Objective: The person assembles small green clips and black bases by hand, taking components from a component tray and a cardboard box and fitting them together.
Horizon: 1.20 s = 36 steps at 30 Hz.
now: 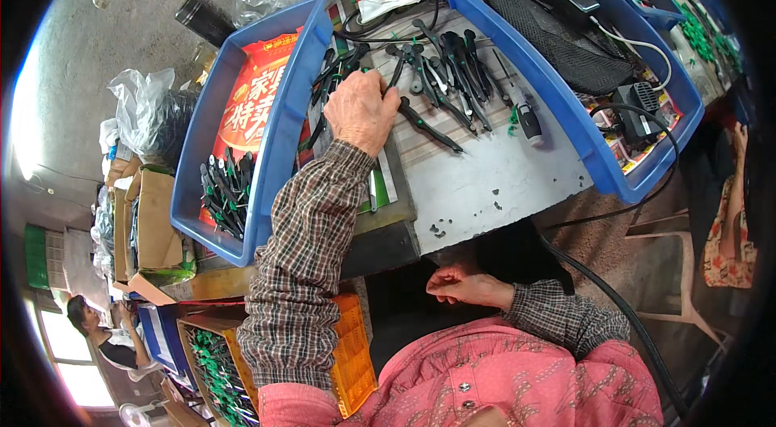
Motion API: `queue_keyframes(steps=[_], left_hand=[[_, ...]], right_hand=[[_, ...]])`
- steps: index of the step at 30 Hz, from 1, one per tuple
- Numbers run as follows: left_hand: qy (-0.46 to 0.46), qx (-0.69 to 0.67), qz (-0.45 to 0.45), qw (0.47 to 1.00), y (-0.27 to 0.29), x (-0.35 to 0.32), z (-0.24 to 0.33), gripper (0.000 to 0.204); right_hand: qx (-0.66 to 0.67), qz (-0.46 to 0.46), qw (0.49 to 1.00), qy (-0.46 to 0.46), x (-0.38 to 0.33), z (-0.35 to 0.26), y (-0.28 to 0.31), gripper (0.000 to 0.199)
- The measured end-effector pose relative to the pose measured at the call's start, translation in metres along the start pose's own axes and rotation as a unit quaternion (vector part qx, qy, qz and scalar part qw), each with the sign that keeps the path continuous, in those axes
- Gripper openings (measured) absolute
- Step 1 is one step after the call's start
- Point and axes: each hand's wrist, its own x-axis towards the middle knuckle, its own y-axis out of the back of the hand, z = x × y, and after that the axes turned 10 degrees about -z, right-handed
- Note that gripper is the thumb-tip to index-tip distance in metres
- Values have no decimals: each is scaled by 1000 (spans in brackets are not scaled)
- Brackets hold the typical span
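Observation:
My left hand (364, 112) reaches over the worktable with its fingers curled down among black plier-like tools (339, 67). Its fingertips are hidden, so what they grip cannot be made out; the handle of one black tool (432, 129) shows right beside the fingers. More of these tools (457, 71) lie spread to the right, near a screwdriver (528, 121) with a dark and light handle. Low in front of my body, below the table edge, my right hand (465, 286) is loosely closed, with nothing visible in it.
Left of my forearm, a blue bin (260, 209) holds more tools on red printed paper. A second blue bin (566, 132) at the right contains a mesh bag (550, 31) and a power adapter (638, 116). A thick black cable (606, 289) hangs at the right. Another person (109, 338) sits far left.

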Motion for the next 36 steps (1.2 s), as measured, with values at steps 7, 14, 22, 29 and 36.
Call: queue_keyframes(steps=[7,14,22,29,36], left_hand=[[-5,-54,5,999,14,-10,-2,25],[-48,-153,17,987,26,-45,-1,21],[-59,-148,25,987,26,-69,-3,16],[-26,-76,-36,996,21,-71,16,23],[30,-30,82,996,20,-26,-31,14]], right_hand=[[-40,1,999,5,-5,-8,-1,26],[-184,62,978,69,-29,-46,-10,29],[-211,55,974,67,-28,-40,-12,30],[-220,44,974,31,-26,-34,-12,30],[-224,45,973,18,-27,-33,-9,31]])
